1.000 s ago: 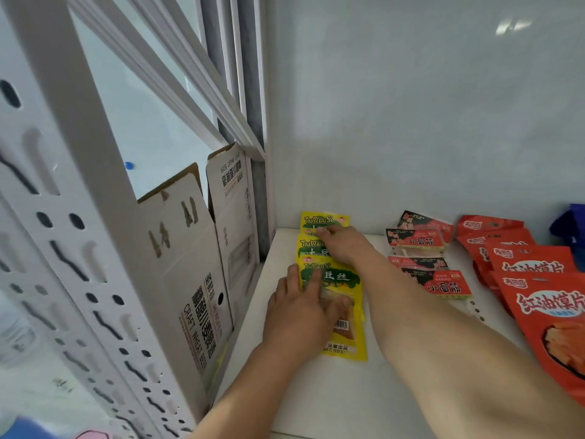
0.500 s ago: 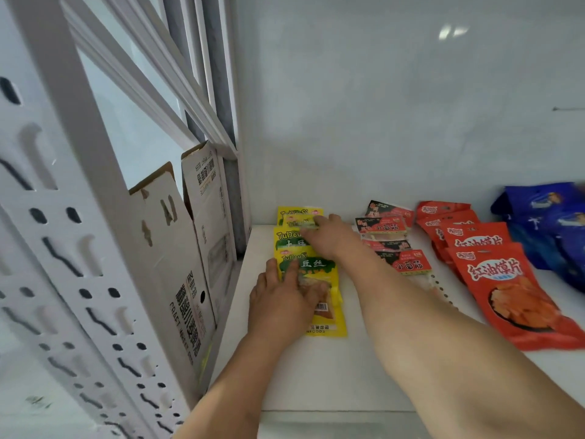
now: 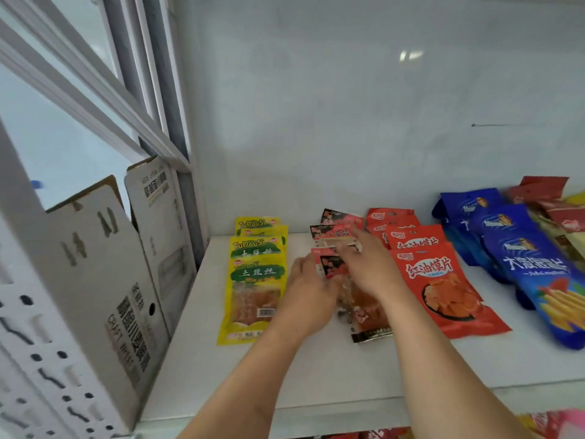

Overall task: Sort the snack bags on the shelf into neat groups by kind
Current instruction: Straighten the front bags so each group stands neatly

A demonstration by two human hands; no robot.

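Note:
On the white shelf (image 3: 316, 375) a column of yellow potato-strip bags (image 3: 254, 289) lies overlapped at the left. Beside it is a column of small red-and-black gluten snack bags (image 3: 332, 231). My left hand (image 3: 308, 291) rests on the left edge of the nearest red-and-black bag (image 3: 368, 315), fingers bent over it. My right hand (image 3: 368, 264) lies flat across the same column, fingertips on the bag behind. To the right lie red chip bags (image 3: 443, 286), then blue fry bags (image 3: 535, 264).
A flattened cardboard box (image 3: 126, 280) leans against the perforated white shelf upright (image 3: 38, 359) at the left. More red packets (image 3: 557, 213) are piled at the far right. The white back wall stands close behind the bags. Bare shelf lies in front of the columns.
Both hands have left the yellow bags and moved right onto the red-and-black column. The view has swung right, showing the blue bags.

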